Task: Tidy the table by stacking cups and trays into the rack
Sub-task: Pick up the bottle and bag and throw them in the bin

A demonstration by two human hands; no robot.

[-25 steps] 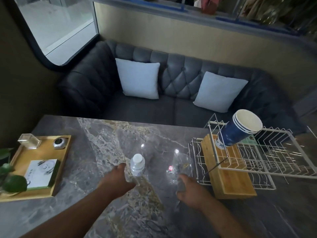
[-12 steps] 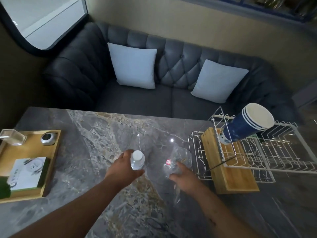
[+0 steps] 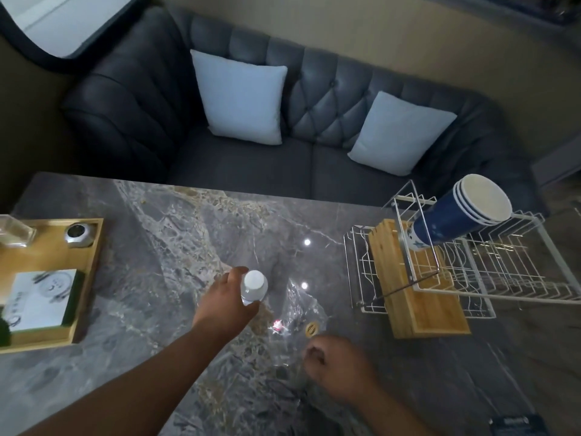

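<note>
- Two bare hands are over the grey marble table (image 3: 163,247).
- The left hand (image 3: 228,305) is wrapped around a small clear bottle (image 3: 253,287) with a white cap, and the bottle stands upright. Half a second ago the hand held it the same way.
- The right hand (image 3: 338,369) is curled shut on the near edge of a clear plastic wrapper (image 3: 298,313), just right of the bottle. Before, this hand was further forward, on the wrapper; now it has pulled back toward the person.
- Right of the right hand, well apart, stands the white wire rack (image 3: 471,278).
- Some blue paper cups (image 3: 456,215) lie stacked and tilted on the rack, same as before.
- A wooden tray (image 3: 418,297) leans in the rack's left side.
- Far left of the left hand sits another wooden tray (image 3: 91,272) holding small things.
</note>
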